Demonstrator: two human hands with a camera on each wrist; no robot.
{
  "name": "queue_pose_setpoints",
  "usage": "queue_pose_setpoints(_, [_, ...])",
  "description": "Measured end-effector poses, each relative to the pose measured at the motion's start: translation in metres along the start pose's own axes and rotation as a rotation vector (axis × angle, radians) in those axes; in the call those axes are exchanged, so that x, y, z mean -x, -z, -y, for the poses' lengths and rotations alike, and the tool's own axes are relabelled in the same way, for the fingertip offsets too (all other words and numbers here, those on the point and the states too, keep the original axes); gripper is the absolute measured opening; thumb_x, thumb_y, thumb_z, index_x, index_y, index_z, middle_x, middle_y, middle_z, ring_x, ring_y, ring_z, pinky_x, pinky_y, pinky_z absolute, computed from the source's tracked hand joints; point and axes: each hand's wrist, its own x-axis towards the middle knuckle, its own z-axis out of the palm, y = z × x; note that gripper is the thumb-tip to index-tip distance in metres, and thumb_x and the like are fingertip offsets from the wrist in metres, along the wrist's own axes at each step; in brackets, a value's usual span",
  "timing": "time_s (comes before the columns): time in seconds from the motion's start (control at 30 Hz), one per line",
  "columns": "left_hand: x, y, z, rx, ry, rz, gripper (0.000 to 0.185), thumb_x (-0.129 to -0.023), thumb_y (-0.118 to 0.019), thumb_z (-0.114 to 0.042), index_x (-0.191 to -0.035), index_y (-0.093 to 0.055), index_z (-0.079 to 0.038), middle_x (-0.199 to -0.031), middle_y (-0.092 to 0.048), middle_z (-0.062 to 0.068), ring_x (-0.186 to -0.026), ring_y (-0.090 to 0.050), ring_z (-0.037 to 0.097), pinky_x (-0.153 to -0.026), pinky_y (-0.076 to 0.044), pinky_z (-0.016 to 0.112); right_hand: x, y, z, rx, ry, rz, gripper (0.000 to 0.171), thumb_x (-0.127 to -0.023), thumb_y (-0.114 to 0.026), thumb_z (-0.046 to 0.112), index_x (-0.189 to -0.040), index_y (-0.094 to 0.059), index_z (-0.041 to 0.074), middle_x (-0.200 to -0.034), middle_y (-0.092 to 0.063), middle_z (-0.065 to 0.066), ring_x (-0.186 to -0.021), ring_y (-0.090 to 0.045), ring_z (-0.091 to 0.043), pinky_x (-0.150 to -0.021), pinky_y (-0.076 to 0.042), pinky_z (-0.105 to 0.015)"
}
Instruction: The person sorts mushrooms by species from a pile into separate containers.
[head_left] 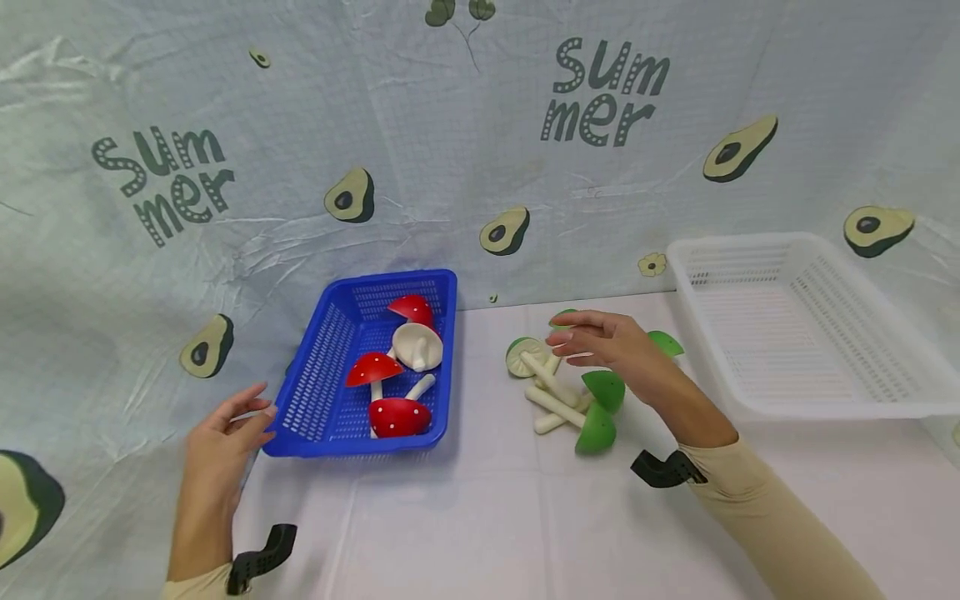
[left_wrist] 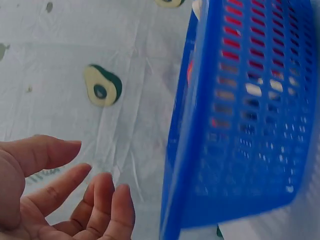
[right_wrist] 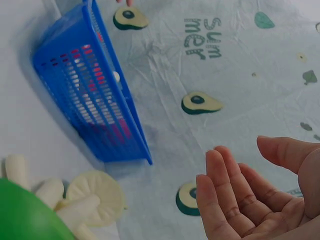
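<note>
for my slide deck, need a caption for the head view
Open right hand hovers over green toy mushrooms; left hand beside blue plastic basket.

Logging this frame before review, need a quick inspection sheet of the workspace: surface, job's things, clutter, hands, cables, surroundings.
Surface: white cloth-covered table.
Job's things: green mushrooms piled loose on the table; red mushrooms in the blue basket; white basket on the right, nothing seen in it.
Clutter: nothing seen.
Hands: left hand open beside the blue basket's corner; right hand open above the green mushrooms, holding nothing.
Cables: nothing seen.
Surroundings: avocado-print backdrop reading "Summer".
</note>
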Motion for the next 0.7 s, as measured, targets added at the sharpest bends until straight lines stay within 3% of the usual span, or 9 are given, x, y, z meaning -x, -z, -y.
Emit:
queue_pose_setpoints(0.13, [0.004, -0.016, -0.015, 0.009, -0.077, 0.075, 0.047, -0.100, -0.065, -0.014, -0.146, -0.056, -0.009, -0.112, -0.057, -0.002, -0.092, -0.059, 0.007, -0.074, -0.055, 0.011, 0.012, 0.016, -0.002, 0.001, 0.000, -0.051, 0.044, -0.104, -0.061, 0.026, -0.141, -0.054, 0.004, -0.131, -0.067, -0.016, -0.115, -0.068, -0.025, -0.100, -0.055, -0.041])
queue_pose_setpoints(0.27, [0.005, -0.032, -0.026, 0.019, -0.128, 0.155, 0.047, -0.101, -0.065, -0.017, -0.146, -0.056, -0.011, -0.113, -0.059, 0.003, -0.093, -0.062, 0.007, -0.076, -0.056, 0.013, 0.026, 0.034, -0.004, 0.036, 0.004, -0.106, 0.045, -0.104, -0.060, 0.028, -0.142, -0.053, 0.004, -0.129, -0.067, -0.015, -0.114, -0.069, -0.022, -0.097, -0.057, -0.033])
queue_pose_setpoints(0.43, [0.007, -0.052, -0.039, 0.053, -0.176, 0.245, 0.047, -0.101, -0.066, -0.021, -0.146, -0.056, -0.013, -0.116, -0.059, 0.007, -0.095, -0.065, 0.007, -0.078, -0.057, 0.015, 0.048, 0.056, -0.006, 0.058, 0.029, -0.175, 0.043, -0.104, -0.060, 0.029, -0.141, -0.056, 0.006, -0.123, -0.071, -0.006, -0.112, -0.070, -0.017, -0.095, -0.057, -0.027])
queue_pose_setpoints(0.7, [0.009, -0.081, -0.055, 0.145, -0.238, 0.381, 0.048, -0.100, -0.067, -0.024, -0.144, -0.057, -0.009, -0.113, -0.059, 0.008, -0.094, -0.070, 0.012, -0.081, -0.061, 0.025, 0.077, 0.091, -0.013, 0.089, 0.019, -0.288, 0.040, -0.105, -0.058, 0.029, -0.139, -0.057, 0.009, -0.114, -0.074, 0.008, -0.105, -0.071, -0.007, -0.089, -0.058, -0.022])
